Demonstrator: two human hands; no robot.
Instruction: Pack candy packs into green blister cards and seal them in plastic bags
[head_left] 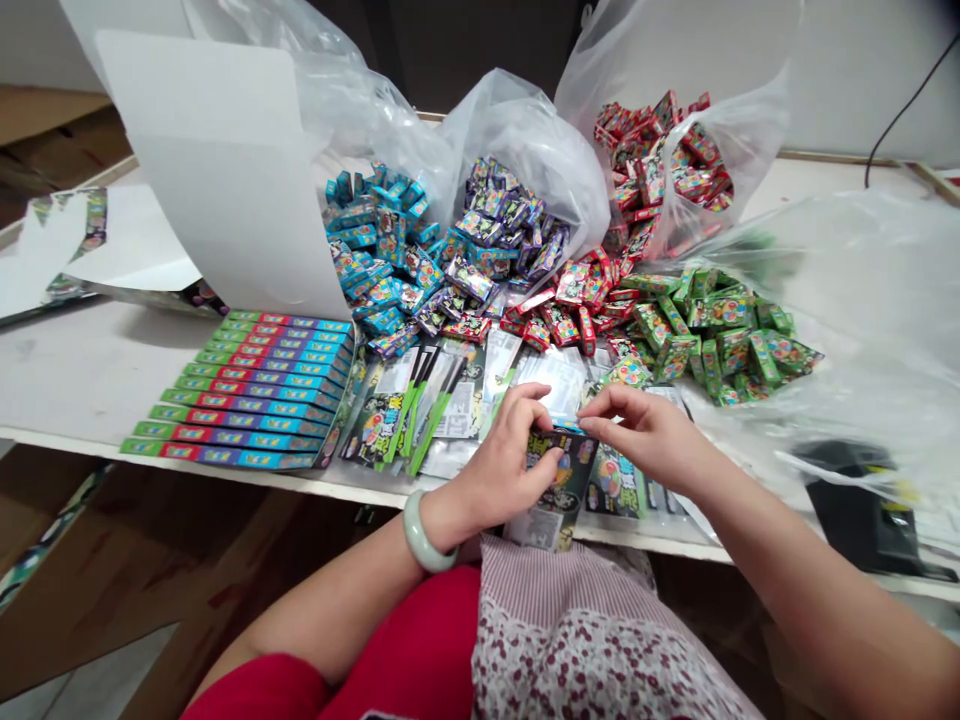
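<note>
My left hand (517, 455) is closed around a black printed pouch (562, 490), thumb across its front. The pouch hangs upright over the table's front edge, above my lap. At its upper right corner the thumb and fingers of my right hand (649, 430) pinch together at the rim. A sliver of blue shows at the pouch's mouth between the hands; what it belongs to is mostly hidden. Under and beside my hands lie several flat printed pouches (379, 420) with black and green edges.
Small candy-style boxes lie heaped behind the pouches: blue (382, 245), purple (495, 225), red (649, 180) and green (720, 325), spilling from clear plastic bags (532, 130). At left stands a lidded display carton (232, 190) with stacked rows of coloured boxes (247, 395). A black object (855, 500) lies right.
</note>
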